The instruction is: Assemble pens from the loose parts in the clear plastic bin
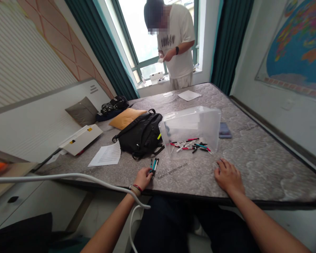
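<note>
My left hand (pixel 144 178) is at the front of the mattress, its fingers closed around the lower ends of a few pens (pixel 154 164). These pens are teal, black and white, and lie side by side, pointing away from me. My right hand (pixel 229 176) rests on the mattress farther right, fingers loosely bent and apart, with nothing visible in it. Beyond and between my hands, a clear plastic bin (pixel 192 121) lies on its side with its opening towards me. Several loose pens (pixel 193 145) in red, black, white and teal are scattered inside it.
A black backpack (pixel 140 135) lies left of the bin, near a paper sheet (pixel 106 155), a white box (pixel 81 140) and a yellow pillow (pixel 127 118). A white cable (pixel 94 177) crosses near my left wrist. Another person (pixel 177 42) stands at the window, holding something small.
</note>
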The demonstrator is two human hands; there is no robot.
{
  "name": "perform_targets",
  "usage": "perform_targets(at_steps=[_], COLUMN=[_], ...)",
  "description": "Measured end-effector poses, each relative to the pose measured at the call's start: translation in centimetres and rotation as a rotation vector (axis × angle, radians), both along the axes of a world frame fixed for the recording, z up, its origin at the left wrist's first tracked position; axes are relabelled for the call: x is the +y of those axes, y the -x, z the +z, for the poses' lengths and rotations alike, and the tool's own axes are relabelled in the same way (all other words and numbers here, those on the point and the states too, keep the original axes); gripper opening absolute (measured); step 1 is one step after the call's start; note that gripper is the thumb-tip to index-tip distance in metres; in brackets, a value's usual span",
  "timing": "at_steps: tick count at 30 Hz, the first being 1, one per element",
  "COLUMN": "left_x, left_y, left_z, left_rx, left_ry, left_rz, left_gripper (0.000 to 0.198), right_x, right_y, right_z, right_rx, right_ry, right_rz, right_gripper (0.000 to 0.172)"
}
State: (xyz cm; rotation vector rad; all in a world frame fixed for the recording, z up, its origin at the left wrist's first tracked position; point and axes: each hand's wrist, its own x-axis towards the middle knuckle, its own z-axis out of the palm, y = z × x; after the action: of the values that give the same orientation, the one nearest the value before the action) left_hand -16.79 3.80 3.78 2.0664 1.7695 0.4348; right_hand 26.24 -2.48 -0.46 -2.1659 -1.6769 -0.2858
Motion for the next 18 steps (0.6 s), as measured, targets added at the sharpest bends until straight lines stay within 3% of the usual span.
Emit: perform_targets(at_steps=[5,11,14,18], left_x=[1.5,3.0,2.5,0.6], left_y=[-1.8,-4.1,-6.0,-10.0], left_z=[-0.7,-2.3,-1.7,0.7], left_rx=[-0.066,-0.052,-0.084,-0.138], left_ry=[-0.018,-0.151,-0.287,-0.417], left_rz=[-0.051,-0.1,-0.17,-0.321], left_gripper=[0.047,0.048,0.044,0.028], right_x=[-0.1,-0.3,-0.3,-0.3], right_y=[0.2,0.2,0.2,0.3], right_z=[0.6,0.9,1.1,1.2], right_rx=[0.026,0.06,0.075,0.095], right_ry=[0.023,0.03,0.033,0.035], right_rz=[-0.005,-0.022,-0.023,-0.034], right_gripper=[0.037,0.037,0.036,0.037])
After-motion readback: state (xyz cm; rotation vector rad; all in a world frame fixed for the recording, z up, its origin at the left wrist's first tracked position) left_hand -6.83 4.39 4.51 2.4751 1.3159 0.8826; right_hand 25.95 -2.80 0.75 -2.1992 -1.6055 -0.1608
